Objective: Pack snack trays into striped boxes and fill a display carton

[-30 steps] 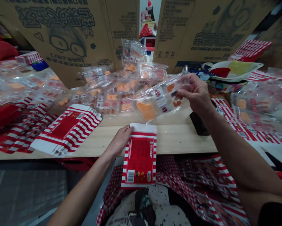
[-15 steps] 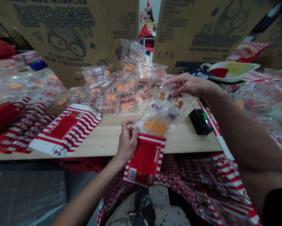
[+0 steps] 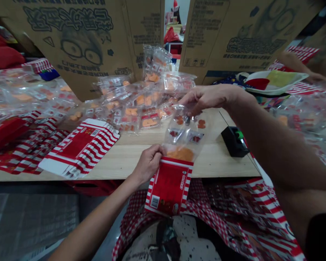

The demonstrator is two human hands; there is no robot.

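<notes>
My left hand [image 3: 149, 163] is closed on the upper left edge of a red box [image 3: 169, 185] with red-and-white striped sides and a barcode. Above it my right hand [image 3: 201, 99] pinches the top of a clear plastic packet [image 3: 188, 127]. Small brown pieces and two printed sachets show inside the packet, with an orange piece at its lower end. That lower end meets the top of the box and is partly hidden behind its rim. The box hangs just past the table's front edge, above my lap.
A fanned stack of flat striped boxes [image 3: 82, 146] lies at left, near more striped packaging [image 3: 29, 145]. Clear packets [image 3: 135, 105] are heaped before the cardboard cartons [image 3: 78, 36]. A black tape dispenser [image 3: 233, 141] stands at right. Another person's arm [image 3: 301, 67] shows far right.
My right hand has moved slightly left with the packet, which now hangs straighter. The packet's orange end has sunk lower, partly behind the box's top edge.
</notes>
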